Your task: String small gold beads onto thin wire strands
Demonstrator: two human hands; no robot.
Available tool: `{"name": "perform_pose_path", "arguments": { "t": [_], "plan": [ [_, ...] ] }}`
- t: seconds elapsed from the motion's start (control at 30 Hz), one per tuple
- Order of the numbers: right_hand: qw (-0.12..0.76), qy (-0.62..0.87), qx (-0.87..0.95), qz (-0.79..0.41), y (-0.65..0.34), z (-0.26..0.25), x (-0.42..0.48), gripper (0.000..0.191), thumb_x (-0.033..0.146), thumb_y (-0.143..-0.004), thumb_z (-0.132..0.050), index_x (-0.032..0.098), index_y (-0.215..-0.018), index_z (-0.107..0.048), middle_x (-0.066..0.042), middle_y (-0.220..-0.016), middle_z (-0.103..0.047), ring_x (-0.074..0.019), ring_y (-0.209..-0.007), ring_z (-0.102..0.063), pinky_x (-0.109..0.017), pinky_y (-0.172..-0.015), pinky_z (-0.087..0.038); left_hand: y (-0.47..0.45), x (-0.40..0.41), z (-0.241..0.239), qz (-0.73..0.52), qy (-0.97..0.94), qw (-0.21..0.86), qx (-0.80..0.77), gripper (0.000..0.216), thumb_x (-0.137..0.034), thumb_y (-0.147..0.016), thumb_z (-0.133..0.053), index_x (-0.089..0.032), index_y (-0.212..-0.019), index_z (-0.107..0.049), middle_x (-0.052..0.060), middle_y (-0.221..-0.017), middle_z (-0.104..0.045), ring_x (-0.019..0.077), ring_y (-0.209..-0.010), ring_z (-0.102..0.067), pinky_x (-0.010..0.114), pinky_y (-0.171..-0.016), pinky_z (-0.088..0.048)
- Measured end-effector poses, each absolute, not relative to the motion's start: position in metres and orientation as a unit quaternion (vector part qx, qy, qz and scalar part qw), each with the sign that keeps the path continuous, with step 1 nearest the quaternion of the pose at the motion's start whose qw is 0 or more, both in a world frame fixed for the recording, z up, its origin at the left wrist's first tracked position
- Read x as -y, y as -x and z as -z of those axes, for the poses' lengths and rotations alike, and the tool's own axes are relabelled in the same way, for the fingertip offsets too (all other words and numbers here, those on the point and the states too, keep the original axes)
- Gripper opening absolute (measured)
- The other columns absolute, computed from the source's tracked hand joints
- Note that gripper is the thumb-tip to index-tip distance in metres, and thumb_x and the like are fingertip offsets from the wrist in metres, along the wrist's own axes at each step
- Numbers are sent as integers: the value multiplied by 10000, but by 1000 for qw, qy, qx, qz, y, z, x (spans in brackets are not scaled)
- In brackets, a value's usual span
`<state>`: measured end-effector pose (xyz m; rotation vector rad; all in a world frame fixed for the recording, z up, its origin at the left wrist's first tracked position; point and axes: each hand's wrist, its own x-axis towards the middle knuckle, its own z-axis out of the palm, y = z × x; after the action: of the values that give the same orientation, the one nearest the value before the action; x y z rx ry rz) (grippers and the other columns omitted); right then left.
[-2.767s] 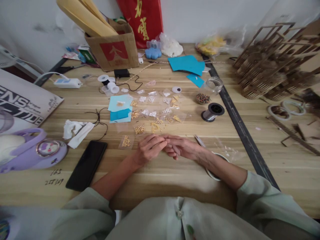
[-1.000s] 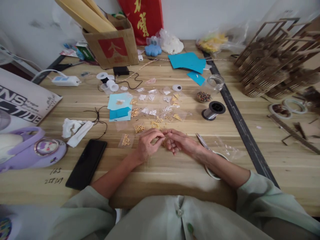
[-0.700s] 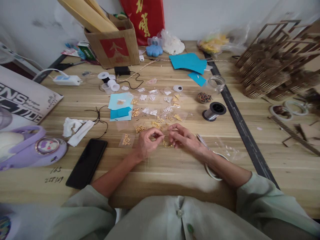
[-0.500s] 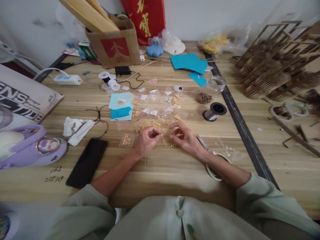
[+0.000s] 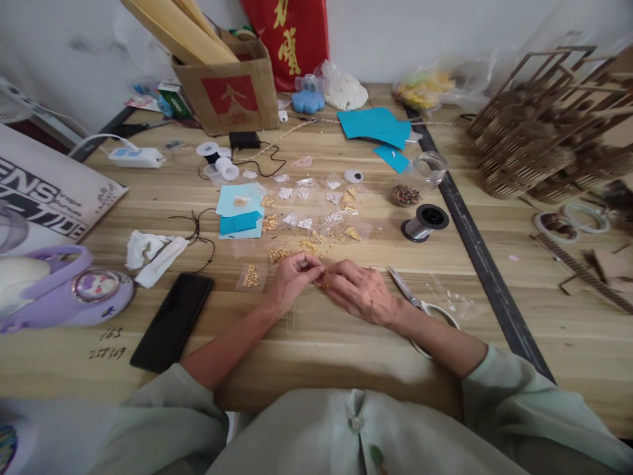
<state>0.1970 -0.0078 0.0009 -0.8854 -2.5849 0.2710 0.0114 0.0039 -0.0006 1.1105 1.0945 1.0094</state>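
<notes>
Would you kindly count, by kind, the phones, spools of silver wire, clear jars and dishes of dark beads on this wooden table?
Black rectangular smartphone: 1
Black spool of silver wire: 1
Clear glass jar: 1
Small round dish of dark beads: 1
Total: 4

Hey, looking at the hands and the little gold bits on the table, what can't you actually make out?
Head view: what the left hand pinches is too small, covered by its fingertips.
Head view: the right hand lies over the gold pieces, so its grip is hidden.
Head view: the scissors handles vanish behind the right wrist.
Head view: the purple bag is cut by the left edge.
</notes>
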Motion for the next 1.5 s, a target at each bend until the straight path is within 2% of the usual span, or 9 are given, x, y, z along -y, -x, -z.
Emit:
{"name": "perform_pose_path", "arguments": {
  "t": [0.23,0.4,0.73,0.9,1.07,1.17,1.3,1.5],
  "plan": [
    [216,282,934,36,-196,1,8,192,262,-966,-456,172,-1075,-586,-68,-965,-661,-167,-838,-577,-269,-619,-428,-13,-3,-1,-427,-451,609,-493,174,-251,-646,-739,-126,-664,-619,-13,-591,-616,91,-566,-566,209,-569,-476],
    [198,270,942,34,-198,3,8,250,158,-970,-410,155,-1171,-560,-78,-996,-670,-170,-849,-593,-267,-630,-455,-14,-3,-3,-425,-444,618,-490,171,-249,-641,-736,-127,-659,-618,-12,-601,-618,93,-572,-563,218,-580,-479],
    [240,323,908,-118,-201,-2,2,200,188,-967,-409,153,-991,-604,-94,-924,-661,-172,-835,-619,-273,-701,-494,-11,-4,1,-434,-435,618,-490,189,-256,-651,-744,-125,-692,-614,3,-584,-643,110,-555,-603,235,-580,-493],
    [262,354,883,-166,-198,-5,2,145,268,-938,-479,162,-938,-578,-67,-854,-642,-146,-711,-596,-248,-627,-460,-10,-6,5,-446,-419,623,-487,187,-249,-647,-746,-129,-699,-613,1,-584,-650,107,-544,-603,235,-579,-495],
    [221,375,893,-118,-196,2,5,341,493,-873,-563,159,-942,-577,-79,-850,-647,-171,-711,-593,-252,-588,-410,-11,-4,3,-440,-400,648,-476,194,-258,-649,-750,-134,-715,-616,1,-611,-653,121,-576,-621,259,-612,-512],
    [218,384,886,-139,-196,6,6,281,444,-908,-532,171,-940,-591,-64,-824,-659,-163,-695,-598,-243,-583,-391,-13,-2,1,-433,-398,658,-471,185,-257,-657,-742,-134,-713,-615,5,-620,-652,125,-593,-623,263,-624,-508],
    [249,383,855,-246,-196,6,4,161,314,-936,-509,194,-963,-613,-36,-848,-681,-131,-672,-604,-225,-608,-409,-14,-2,2,-433,-395,658,-471,179,-249,-650,-740,-134,-705,-614,4,-624,-649,121,-613,-615,261,-644,-502],
    [259,397,799,-369,-194,-1,3,188,274,-931,-485,164,-905,-634,-24,-783,-664,-112,-636,-559,-216,-598,-407,-12,-4,0,-431,-403,648,-482,179,-249,-642,-739,-136,-689,-608,-1,-617,-642,107,-582,-591,254,-625,-486]
  ]
}}
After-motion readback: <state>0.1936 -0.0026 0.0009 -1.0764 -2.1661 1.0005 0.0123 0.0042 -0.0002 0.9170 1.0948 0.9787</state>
